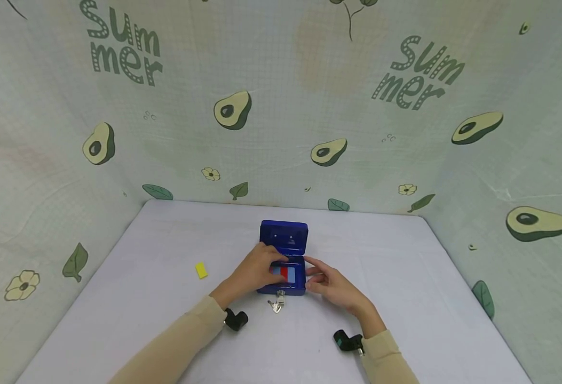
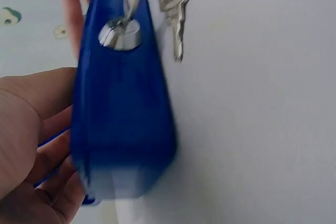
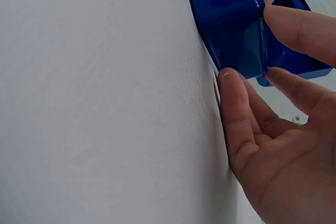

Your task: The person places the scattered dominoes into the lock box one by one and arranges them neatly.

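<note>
A dark blue metal cash box (image 1: pixel 298 288) stands on the table with its lid (image 1: pixel 284 236) raised at the back. Red and light-blue flat pieces (image 1: pixel 291 274) lie inside it; their exact kind is unclear. My left hand (image 1: pixel 256 268) reaches over the box's left side, thumb and fingers spread apart above the pieces. In the left wrist view its fingertips are hidden behind the box wall. At the right side of the box, my right hand (image 1: pixel 332 286) touches the wall and rim with extended fingers (image 3: pixel 234 103). Keys (image 2: pixel 177 17) on a ring hang from the silver front lock (image 2: pixel 121 35).
A small yellow block (image 1: pixel 201 270) lies on the white table (image 1: pixel 165 298), left of the box. Patterned cloth (image 1: pixel 281 106) with avocados and lettering stands around the back and sides. A black wrist camera (image 1: pixel 236 320) sits beneath the left sleeve.
</note>
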`<state>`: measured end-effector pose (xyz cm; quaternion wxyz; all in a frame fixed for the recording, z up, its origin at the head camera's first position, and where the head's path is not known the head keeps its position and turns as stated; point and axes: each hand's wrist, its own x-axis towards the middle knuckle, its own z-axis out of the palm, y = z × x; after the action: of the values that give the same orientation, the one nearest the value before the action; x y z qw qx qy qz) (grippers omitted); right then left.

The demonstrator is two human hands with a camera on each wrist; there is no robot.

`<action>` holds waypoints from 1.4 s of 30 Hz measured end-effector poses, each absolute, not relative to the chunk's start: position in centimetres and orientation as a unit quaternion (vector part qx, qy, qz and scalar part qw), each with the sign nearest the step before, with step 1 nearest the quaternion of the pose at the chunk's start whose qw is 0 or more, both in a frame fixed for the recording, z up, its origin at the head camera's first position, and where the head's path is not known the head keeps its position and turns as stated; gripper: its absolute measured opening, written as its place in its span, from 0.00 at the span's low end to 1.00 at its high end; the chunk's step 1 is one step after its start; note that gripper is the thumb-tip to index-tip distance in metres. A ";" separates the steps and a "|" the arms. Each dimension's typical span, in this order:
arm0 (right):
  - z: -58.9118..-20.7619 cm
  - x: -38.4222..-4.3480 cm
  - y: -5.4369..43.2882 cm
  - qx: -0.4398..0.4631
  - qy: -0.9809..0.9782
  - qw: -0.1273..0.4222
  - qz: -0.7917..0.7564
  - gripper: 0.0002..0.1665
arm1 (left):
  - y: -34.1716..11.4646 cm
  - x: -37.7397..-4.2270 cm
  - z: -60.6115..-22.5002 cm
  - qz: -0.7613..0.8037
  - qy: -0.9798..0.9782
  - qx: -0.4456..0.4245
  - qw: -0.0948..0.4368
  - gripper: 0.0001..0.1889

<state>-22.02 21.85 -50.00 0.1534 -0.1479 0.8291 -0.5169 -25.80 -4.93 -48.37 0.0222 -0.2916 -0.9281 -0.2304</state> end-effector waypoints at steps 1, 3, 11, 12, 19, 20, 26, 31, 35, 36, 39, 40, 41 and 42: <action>-50.0 -22.0 21.8 -0.148 0.830 0.153 -0.516 0.42 | -5.4 -25.8 -48.2 -0.236 -0.928 -0.286 0.023 0.23; -49.9 -22.0 21.8 -0.150 0.831 0.150 -0.514 0.41 | -6.2 -25.7 -47.7 -0.247 -0.928 -0.278 0.024 0.23; -49.9 -22.0 21.7 -0.145 0.834 0.151 -0.511 0.41 | -10.0 -25.3 -46.0 -0.255 -0.937 -0.237 0.033 0.25; -49.9 -22.0 21.7 -0.145 0.833 0.152 -0.511 0.41 | -10.6 -25.2 -45.9 -0.256 -0.937 -0.234 0.034 0.25; -49.7 -21.9 21.7 -0.144 0.832 0.151 -0.514 0.41 | -14.8 -24.9 -46.0 -0.255 -0.944 -0.207 0.029 0.30; -49.7 -21.9 21.7 -0.143 0.832 0.152 -0.514 0.41 | -15.5 -24.9 -46.1 -0.254 -0.946 -0.200 0.029 0.30; -49.8 -21.9 21.8 -0.144 0.830 0.154 -0.516 0.41 | -19.0 -24.5 -46.9 -0.256 -0.949 -0.181 0.033 0.32; -49.8 -22.0 21.7 -0.144 0.829 0.154 -0.518 0.41 | -21.2 -24.2 -47.3 -0.249 -0.953 -0.169 0.030 0.34; -49.9 -22.0 21.7 -0.143 0.830 0.153 -0.517 0.41 | -22.4 -24.0 -48.0 -0.244 -0.956 -0.161 0.028 0.34; -49.9 -22.0 21.7 -0.144 0.830 0.153 -0.517 0.41 | -22.6 -23.9 -48.2 -0.244 -0.956 -0.160 0.028 0.34; -49.9 -22.0 21.7 -0.144 0.830 0.153 -0.517 0.41 | -23.2 -23.8 -49.0 -0.247 -0.957 -0.152 0.029 0.33; -49.9 -22.0 21.7 -0.144 0.829 0.154 -0.518 0.41 | -23.3 -23.8 -49.2 -0.249 -0.957 -0.148 0.029 0.32; -49.9 -21.9 21.7 -0.144 0.829 0.154 -0.518 0.41 | -23.3 -23.8 -49.3 -0.252 -0.956 -0.146 0.030 0.32; -49.9 -21.9 21.7 -0.144 0.829 0.154 -0.518 0.41 | -23.4 -23.7 -49.4 -0.254 -0.956 -0.143 0.030 0.31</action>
<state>-21.94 21.67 -49.87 0.1538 -0.1443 0.8287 -0.5185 -23.73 -23.42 -49.42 0.0304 -0.1434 -0.9560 -0.2541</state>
